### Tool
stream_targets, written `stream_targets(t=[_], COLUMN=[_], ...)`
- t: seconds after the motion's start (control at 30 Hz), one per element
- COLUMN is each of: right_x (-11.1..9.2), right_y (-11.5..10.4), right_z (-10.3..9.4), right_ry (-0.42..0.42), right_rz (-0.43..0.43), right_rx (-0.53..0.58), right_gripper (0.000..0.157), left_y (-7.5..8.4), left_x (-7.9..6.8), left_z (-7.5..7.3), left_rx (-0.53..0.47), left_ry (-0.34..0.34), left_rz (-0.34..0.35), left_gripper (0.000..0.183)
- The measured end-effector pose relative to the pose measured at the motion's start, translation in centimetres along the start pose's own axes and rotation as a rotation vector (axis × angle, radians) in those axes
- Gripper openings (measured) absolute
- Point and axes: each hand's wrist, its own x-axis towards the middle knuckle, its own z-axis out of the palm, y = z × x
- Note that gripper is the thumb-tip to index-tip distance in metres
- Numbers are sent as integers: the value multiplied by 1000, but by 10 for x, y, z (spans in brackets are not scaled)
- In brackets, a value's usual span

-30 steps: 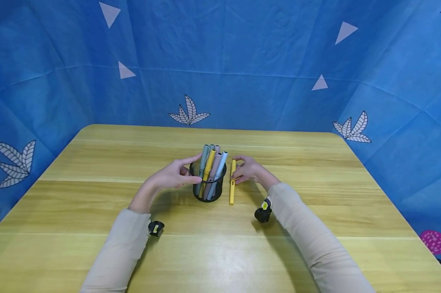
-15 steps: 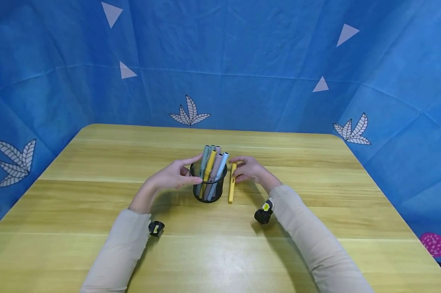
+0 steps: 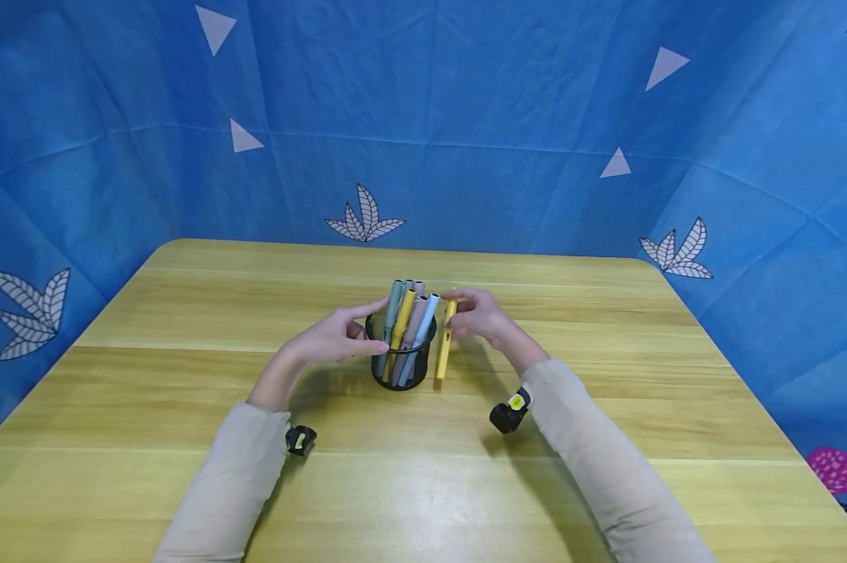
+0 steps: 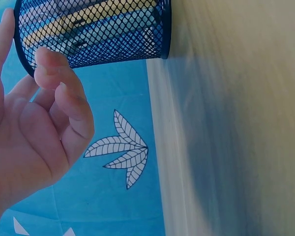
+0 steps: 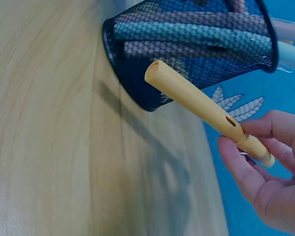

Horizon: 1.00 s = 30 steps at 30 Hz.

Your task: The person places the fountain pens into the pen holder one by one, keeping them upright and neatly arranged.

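A black mesh pen holder stands upright on the table, filled with several pens in grey-green, yellow, mauve and light blue. My left hand holds its rim from the left, thumb at the front and index finger behind; in the left wrist view the other fingers of this hand are curled beside the mesh. Just right of the holder, my right hand pinches a yellow pen between thumb and fingers near its upper end. In the right wrist view that pen tilts, lifted clear of the tabletop.
The wooden table runs wide on every side of the holder. Behind it hangs a blue cloth printed with leaves and triangles. Small black cameras sit at both wrists, the right one over the tabletop.
The yellow pen has risen off the table in my right hand and tilted, moving slightly away from me. My left hand and the pen holder have stayed in place.
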Motion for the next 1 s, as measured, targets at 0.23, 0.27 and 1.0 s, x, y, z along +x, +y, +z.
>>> stream_targets(t=[0.23, 0.27, 1.0], right_x=[-6, -8, -31], right_y=[0, 0, -22], right_z=[-6, -7, -16], right_ry=[45, 52, 202], right_rz=[-74, -86, -206], right_rx=[31, 41, 74], right_gripper=[56, 56, 54], left_y=[2, 2, 1], left_x=[-1, -1, -1], left_z=[0, 0, 1], left_rx=[-16, -19, -24], left_ry=[-14, -14, -7], left_rz=[17, 15, 3], left_gripper=[75, 75, 76])
